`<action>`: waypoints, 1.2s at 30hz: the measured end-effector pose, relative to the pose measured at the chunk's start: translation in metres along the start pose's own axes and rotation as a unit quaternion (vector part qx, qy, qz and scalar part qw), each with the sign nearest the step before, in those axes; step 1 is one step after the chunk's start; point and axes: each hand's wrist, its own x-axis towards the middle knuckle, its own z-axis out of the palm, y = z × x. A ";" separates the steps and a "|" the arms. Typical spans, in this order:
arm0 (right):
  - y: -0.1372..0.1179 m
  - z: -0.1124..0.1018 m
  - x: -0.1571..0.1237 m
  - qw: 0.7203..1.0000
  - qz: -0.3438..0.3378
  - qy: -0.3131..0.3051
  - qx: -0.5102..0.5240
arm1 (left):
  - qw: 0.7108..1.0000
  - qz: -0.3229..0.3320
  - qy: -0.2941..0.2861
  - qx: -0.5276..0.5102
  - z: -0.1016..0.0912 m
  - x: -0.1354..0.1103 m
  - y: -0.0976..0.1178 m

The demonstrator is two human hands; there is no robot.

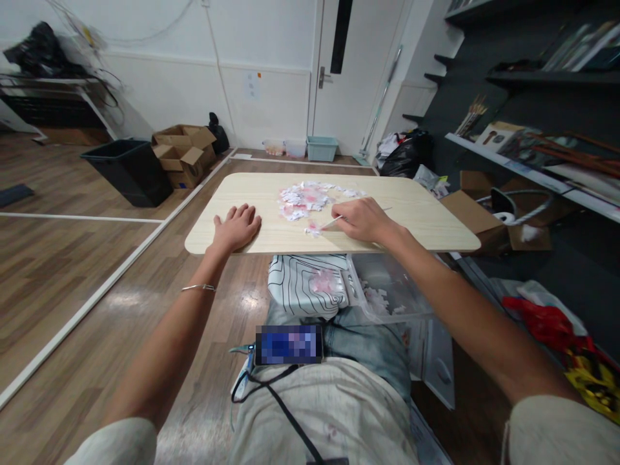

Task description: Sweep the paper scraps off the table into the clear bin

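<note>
Pale shirt [334, 403] foremost, my right grip [363, 218] pinches one thin stick [332, 223] at one small clump [314, 230] of paper-like scraps, set apart from one large heap [306, 197], individually uncountable, which I judge the bulk left, upon one counter [421, 206] where my left grip [237, 227] lies flat, spread, holding nothing.

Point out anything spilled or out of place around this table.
White and pink scraps lie loose on the tabletop, with a small clump apart from the rest, which looks untidy. Below, the patterned cloth bears a pink patch; whether stain or scraps, I cannot tell.
</note>
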 end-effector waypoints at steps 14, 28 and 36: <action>0.013 -0.005 -0.042 1.000 -0.004 -0.005 0.006 | 1.000 -0.003 0.000 0.006 0.000 0.001 0.000; 0.014 -0.008 -0.066 1.000 -0.025 0.013 0.012 | 1.000 -0.002 0.010 0.006 0.006 0.002 -0.002; 0.025 -0.015 -0.057 1.000 0.008 0.005 0.016 | 1.000 -0.002 0.001 0.015 0.004 0.000 0.000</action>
